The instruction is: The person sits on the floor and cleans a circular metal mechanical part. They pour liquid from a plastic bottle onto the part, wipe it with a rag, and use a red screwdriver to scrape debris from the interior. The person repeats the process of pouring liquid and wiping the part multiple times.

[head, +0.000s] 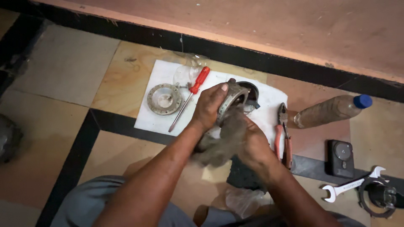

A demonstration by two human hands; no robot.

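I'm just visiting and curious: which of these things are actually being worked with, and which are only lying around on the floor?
In use:
left hand gripping the round metal part
right hand pressing the grey rag to it

Lying about:
red screwdriver
metal ring
pliers
plastic bottle
spanner
small black device
white sheet

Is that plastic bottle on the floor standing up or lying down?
Lying down: the plastic bottle rests on its side on the floor, blue cap pointing right.

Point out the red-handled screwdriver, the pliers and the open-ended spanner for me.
red-handled screwdriver (199,80): head view, on its red handle.
pliers (282,135): head view, on the red grips just below the pivot.
open-ended spanner (350,185): head view, on the middle of its shank.
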